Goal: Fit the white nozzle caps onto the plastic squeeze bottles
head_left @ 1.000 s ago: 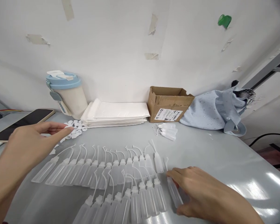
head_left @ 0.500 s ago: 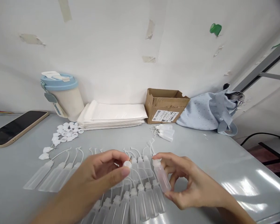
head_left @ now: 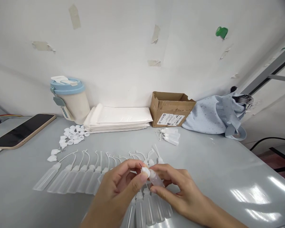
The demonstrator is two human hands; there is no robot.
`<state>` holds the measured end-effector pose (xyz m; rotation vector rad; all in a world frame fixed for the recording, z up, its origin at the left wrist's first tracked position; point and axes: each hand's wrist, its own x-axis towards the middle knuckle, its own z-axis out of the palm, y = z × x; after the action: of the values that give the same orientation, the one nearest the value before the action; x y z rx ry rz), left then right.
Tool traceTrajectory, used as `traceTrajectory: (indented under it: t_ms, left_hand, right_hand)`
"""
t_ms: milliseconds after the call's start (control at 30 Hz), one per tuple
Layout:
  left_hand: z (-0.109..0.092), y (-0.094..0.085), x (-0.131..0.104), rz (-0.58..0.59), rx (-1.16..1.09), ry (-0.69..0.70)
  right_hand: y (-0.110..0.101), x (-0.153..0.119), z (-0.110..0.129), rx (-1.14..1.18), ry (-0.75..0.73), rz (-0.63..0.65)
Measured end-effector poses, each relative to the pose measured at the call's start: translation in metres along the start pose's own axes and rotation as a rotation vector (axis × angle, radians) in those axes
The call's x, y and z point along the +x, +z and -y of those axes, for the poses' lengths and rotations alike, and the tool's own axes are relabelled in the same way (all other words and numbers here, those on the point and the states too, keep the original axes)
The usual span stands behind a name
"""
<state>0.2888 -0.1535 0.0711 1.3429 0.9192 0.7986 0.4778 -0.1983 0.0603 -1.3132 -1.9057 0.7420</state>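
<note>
Between thumb and fingers, my left hand [head_left: 127, 186] pinches a white cap [head_left: 145, 172] with a thin needle sticking up from it. My right hand [head_left: 180, 190] grips a small translucent bottle [head_left: 156, 179], tilted, its top against the cap. Beneath and around both hands lie rows of translucent bottles [head_left: 79, 180] with thin white straps; the hands hide part of them. A pile of small white caps [head_left: 73, 134] sits at the left, with two pointed white caps [head_left: 52, 158] nearer the front.
Along the wall stand a blue-lidded cup [head_left: 76, 103], stacked white envelopes [head_left: 123, 115], a cardboard box [head_left: 172, 109] and a light blue bag [head_left: 209, 114]. A phone [head_left: 21, 131] lies far left. Several small bottles [head_left: 172, 136] lie before the box.
My two hands have come together, bringing the bottle's top up against the cap. The view has shifted slightly left, showing more of the left row of bottles.
</note>
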Motion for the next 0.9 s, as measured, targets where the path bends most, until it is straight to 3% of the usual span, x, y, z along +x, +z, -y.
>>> traceTrajectory:
  t_ms: [133, 433, 667, 767, 900]
  left_hand:
    - [0.005, 0.003, -0.001, -0.055, 0.089, 0.077]
    - [0.010, 0.002, 0.003, -0.016, 0.305, 0.029]
    - [0.003, -0.005, 0.003, 0.024, 0.482, 0.173]
    - [0.002, -0.008, 0.004, 0.046, 0.551, 0.332]
    - [0.002, -0.013, 0.006, 0.116, 0.638, 0.611]
  right_hand:
    - [0.005, -0.002, -0.003, -0.078, -0.103, -0.041]
    - [0.010, -0.002, -0.008, -0.340, -0.318, -0.200]
    - [0.010, -0.002, -0.008, -0.630, -0.507, -0.283]
    - [0.010, -0.004, -0.007, -0.488, -0.439, -0.270]
    - [0.006, -0.004, 0.000, -0.205, -0.172, -0.188]
